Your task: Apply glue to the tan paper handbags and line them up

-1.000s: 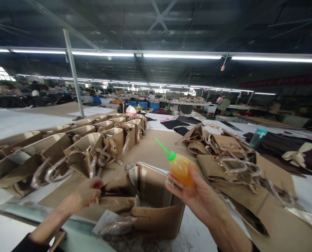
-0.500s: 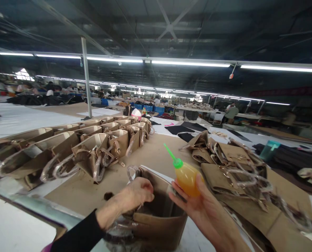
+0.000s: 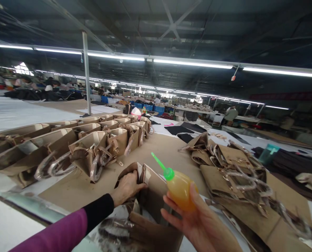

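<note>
A tan handbag (image 3: 156, 227) stands open at the table's near edge, with plastic-wrapped handles (image 3: 113, 229) at its front. My left hand (image 3: 128, 187) grips the bag's upper left edge, its fingers curled over the panel and partly hidden inside. Over the bag's right side, my right hand (image 3: 195, 220) holds a squeeze bottle (image 3: 182, 189) of orange-yellow liquid. The bottle's green cap and long green nozzle (image 3: 158, 161) point up and left, above the bag's opening. Its nozzle tip touches nothing.
Rows of similar open tan bags (image 3: 92, 143) stand at left. Flat, folded tan bags (image 3: 231, 175) lie piled at right, near a teal cup (image 3: 270, 154) and dark cloth. Black pieces (image 3: 179, 129) lie farther back. A metal post (image 3: 86, 77) rises behind the bags.
My left hand has moved from above the bag's opening onto its far left edge and taken hold there. My right hand has shifted the bottle slightly left and down.
</note>
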Demonstrator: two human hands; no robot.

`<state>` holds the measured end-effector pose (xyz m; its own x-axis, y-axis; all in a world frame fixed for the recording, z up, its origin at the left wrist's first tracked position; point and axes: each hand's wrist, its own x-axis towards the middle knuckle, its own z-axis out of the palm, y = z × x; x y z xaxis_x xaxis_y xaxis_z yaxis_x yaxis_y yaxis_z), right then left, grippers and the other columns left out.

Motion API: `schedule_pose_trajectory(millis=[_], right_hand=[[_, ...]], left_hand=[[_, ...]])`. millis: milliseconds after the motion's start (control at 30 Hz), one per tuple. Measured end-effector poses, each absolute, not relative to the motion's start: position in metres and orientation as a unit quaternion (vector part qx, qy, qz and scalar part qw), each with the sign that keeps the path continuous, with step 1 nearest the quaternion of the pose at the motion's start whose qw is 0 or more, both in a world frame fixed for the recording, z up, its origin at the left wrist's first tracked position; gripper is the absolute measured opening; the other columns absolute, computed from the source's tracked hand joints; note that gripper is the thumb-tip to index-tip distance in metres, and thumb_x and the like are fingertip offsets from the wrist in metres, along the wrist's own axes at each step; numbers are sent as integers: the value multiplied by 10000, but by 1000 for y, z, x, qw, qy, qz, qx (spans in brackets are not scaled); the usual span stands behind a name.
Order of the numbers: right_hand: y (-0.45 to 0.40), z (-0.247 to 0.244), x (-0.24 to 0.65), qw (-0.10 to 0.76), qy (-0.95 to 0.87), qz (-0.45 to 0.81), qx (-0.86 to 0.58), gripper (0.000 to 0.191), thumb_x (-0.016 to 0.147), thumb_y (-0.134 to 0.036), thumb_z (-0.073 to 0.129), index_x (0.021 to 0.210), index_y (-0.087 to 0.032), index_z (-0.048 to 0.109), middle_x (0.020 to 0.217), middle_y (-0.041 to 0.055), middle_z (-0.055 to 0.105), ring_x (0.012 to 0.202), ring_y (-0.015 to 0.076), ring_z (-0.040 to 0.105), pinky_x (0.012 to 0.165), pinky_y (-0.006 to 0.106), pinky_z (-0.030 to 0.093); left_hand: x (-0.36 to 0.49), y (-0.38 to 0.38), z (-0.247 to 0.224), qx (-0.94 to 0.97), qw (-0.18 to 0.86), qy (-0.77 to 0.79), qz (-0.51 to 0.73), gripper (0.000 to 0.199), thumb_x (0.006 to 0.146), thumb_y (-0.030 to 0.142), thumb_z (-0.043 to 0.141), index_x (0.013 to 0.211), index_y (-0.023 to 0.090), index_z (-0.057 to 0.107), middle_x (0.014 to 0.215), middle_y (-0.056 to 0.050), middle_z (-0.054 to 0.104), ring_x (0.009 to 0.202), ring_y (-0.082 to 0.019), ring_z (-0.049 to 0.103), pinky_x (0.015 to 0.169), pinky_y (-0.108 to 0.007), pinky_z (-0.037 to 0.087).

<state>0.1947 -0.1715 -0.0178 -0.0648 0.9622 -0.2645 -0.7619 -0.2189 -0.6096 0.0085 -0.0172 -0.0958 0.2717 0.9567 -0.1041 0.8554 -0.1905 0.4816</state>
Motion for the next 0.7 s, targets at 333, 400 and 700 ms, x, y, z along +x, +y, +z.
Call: schedule_pose_trajectory(millis=[333, 400, 700], right_hand=[[-167, -25, 195, 603, -114, 720, -325, 402, 644, -420, 856, 887, -127, 728, 919, 158, 739, 896, 296, 676, 842, 520, 510], [-168, -25, 195, 610, -114, 714, -325, 403, 634, -416, 862, 889, -133, 729, 920, 150, 741, 889, 289, 681, 853, 515, 508], [-181, -21, 202, 626, -122, 712, -295, 393, 693, -441, 816, 905, -120, 733, 918, 181, 733, 894, 284, 676, 865, 505, 499]], left_hand=[[20, -11, -135, 761, 299, 516, 255, 380, 758, 128, 411, 1107, 102, 559, 1017, -126, 670, 990, -238, 617, 910, -298, 427], [18, -10, -139, 744, 345, 485, 303, 391, 764, 166, 432, 1125, 111, 573, 1027, -101, 671, 1015, -245, 596, 942, -308, 415], [-9, 2, -101, 713, 471, 381, 352, 492, 833, 506, 444, 1071, 115, 623, 934, -91, 672, 894, -237, 578, 843, -323, 452]])
